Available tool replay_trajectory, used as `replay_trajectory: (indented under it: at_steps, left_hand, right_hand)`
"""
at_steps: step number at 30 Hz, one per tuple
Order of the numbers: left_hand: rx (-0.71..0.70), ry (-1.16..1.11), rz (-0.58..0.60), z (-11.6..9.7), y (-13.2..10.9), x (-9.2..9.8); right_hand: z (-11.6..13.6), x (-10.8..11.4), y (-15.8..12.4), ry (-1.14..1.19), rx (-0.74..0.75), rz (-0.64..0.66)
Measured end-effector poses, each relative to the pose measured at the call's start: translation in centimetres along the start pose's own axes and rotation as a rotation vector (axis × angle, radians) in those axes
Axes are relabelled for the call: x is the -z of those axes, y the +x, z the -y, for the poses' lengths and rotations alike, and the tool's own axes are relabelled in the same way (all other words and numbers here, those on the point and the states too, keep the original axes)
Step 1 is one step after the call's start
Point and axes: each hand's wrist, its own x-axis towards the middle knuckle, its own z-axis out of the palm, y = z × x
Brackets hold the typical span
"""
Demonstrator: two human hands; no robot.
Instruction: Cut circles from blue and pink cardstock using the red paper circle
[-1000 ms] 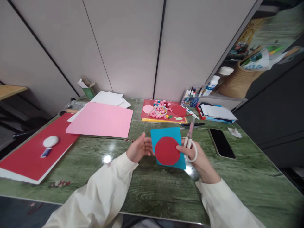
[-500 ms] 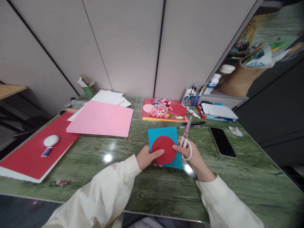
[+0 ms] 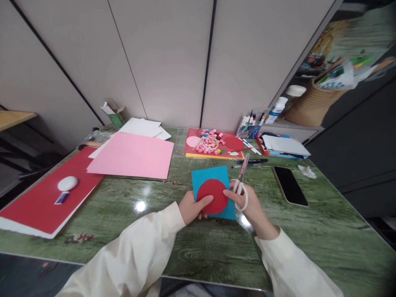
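A red paper circle (image 3: 213, 194) lies flat on a blue sheet of paper (image 3: 210, 173), both held above the table. My left hand (image 3: 193, 206) grips them at the left edge, thumb on the red circle and fingers behind the blue paper. On the right, my right hand (image 3: 247, 200) presses its thumb on the circle's edge. White-handled scissors (image 3: 240, 186) hang in that same hand, blades pointing up and away from me. Most of the right fingers are hidden behind the scissors and paper.
Pink sheets (image 3: 133, 154) and a red sheet (image 3: 62, 198) with a white oval object (image 3: 67, 183) lie left. Small pink pieces (image 3: 210, 142) sit on a red pack at the back. A phone (image 3: 290, 185) and pens (image 3: 252, 161) are right.
The blue paper and red circle have shifted and turned slightly, moving a little left with both hands. The scissors moved slightly left too. Both holds stay the same.
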Motion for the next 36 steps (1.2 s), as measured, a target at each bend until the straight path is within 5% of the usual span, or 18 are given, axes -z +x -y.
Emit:
replay_trajectory:
  at_steps: [6,11,15,20,36]
  left_hand:
    - [0.008,-0.167,-0.214,-0.3,1.0,0.7]
    - [-0.099,-0.312,-0.337,-0.7,1.2,1.2]
    - [-0.144,-0.395,-0.417,-1.0,1.1,1.3]
    - [-0.151,-0.428,-0.442,-1.2,0.8,1.3]
    - [-0.114,-0.347,-0.438,-1.0,0.5,0.7]
  right_hand:
    - [1.3,0.9,-1.1,-0.164,0.189,-0.255]
    - [1.7,0.4,-2.5,-0.421,0.214,0.190]
    - [1.9,-0.4,-2.8,-0.508,0.181,0.328]
    - [1.9,-0.8,-2.8,-0.282,-0.016,0.494]
    - [1.9,-1.3,-3.0,-0.069,-0.119,0.511]
